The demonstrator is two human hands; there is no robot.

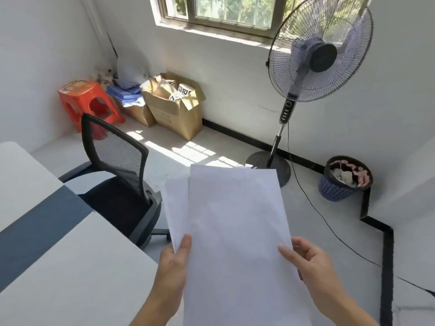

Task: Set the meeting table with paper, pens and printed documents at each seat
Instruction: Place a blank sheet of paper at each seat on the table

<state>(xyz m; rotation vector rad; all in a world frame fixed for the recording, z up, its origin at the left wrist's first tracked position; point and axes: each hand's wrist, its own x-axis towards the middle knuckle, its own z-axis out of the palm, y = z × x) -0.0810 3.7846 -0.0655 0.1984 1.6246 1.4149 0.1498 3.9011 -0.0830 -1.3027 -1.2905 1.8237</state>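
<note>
Head view looked down on two hands that held a small stack of white paper [235, 220] upright in the air, in front of the person and just off the near right corner of the surface [70, 267]. None of the paper lay on the surface. The left hand [175, 262] pinched the stack's lower left edge, its thumb flat on the front sheet and its other fingers hidden behind the paper. The right hand [310, 262] gripped the lower right edge the same way, thumb on the front and curled fingers [303, 248] showing just past the edge. The sheets were slightly fanned: a rear sheet [176, 203] stuck out to the left behind the front one. The side facing the camera looked blank; whether anything was printed on it could not be told.

The surface was white with a dark blue-grey band across it. A black mesh-backed chair [117, 165] stood against its edge. A pedestal fan [322, 50] stood by the wall below the window [223, 10], and its cable [329, 231] trailed over the floor. A blue waste basket [344, 177] with rubbish in it sat near the fan's base. In the far left corner were a red plastic stool [87, 102], an open cardboard box [174, 109] and some blue folders [124, 92]. Sunlight fell in patches on the floor.
</note>
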